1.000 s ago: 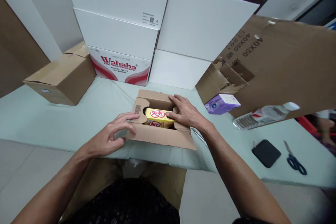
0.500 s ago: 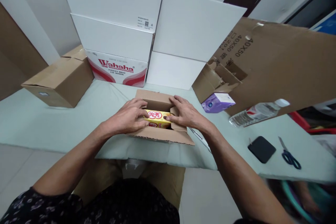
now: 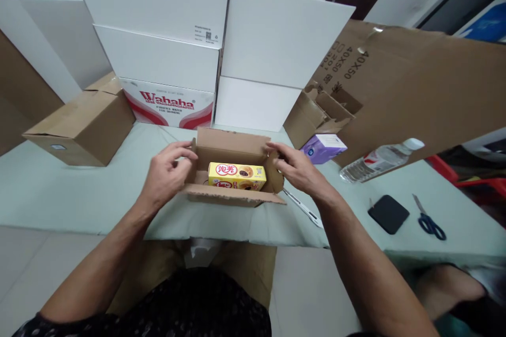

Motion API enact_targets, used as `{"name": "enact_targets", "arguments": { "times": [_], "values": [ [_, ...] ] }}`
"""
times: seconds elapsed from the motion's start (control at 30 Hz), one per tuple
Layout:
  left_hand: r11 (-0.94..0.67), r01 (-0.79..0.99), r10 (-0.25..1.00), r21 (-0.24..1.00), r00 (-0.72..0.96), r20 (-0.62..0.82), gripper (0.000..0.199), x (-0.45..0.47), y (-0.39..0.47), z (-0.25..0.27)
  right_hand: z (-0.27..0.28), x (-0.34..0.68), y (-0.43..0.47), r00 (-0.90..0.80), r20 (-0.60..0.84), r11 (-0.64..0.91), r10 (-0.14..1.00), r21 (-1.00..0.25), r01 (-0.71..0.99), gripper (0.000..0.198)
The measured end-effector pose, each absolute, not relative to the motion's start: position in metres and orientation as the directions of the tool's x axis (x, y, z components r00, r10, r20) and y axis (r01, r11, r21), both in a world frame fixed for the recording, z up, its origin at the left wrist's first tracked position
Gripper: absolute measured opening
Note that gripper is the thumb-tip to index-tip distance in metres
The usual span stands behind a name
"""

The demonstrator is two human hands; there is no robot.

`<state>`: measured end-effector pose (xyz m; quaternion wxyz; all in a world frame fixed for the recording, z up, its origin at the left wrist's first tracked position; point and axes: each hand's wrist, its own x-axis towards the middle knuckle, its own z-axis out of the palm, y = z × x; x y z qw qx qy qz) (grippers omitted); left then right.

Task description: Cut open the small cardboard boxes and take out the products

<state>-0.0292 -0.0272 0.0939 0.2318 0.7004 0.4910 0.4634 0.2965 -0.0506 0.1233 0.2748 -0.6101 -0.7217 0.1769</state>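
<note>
The left hand (image 3: 168, 171) sat at centre-left of the frame, fingers curled and pinching the left side flap of a small open brown cardboard box (image 3: 233, 196). The right hand (image 3: 297, 167), just right of centre, had its fingers loosely bent on the right side flap. Inside the box, between both hands, lay a yellow rectangular snack carton with red characters (image 3: 236, 176), flat on its side. The box rested near the front edge of a pale green desk (image 3: 79, 189). To the right lay a clear plastic water bottle (image 3: 377, 160), a black wallet (image 3: 388, 214) and blue-handled scissors (image 3: 429, 219). White cartons (image 3: 158, 58) stood stacked behind.
</note>
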Motion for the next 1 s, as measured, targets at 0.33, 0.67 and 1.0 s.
{"name": "enact_targets", "arguments": {
  "times": [0.33,0.67,1.0],
  "values": [
    [-0.401,0.706,0.899,0.584,0.181,0.399,0.049,-0.062,-0.020,0.068,0.090,0.330,-0.076,0.012,0.139,0.084,0.990,-0.663,0.744,0.042],
    [-0.809,0.545,0.586,0.220,0.720,0.371,0.048,-0.064,0.001,0.134,0.105,0.304,-0.092,-0.074,0.173,0.124,0.982,-0.298,0.947,0.044],
    [-0.864,0.492,0.495,0.111,0.869,0.006,0.045,-0.027,0.004,0.148,0.113,0.291,-0.090,-0.183,0.284,0.216,0.941,-0.087,0.973,0.035]
  ]
}}
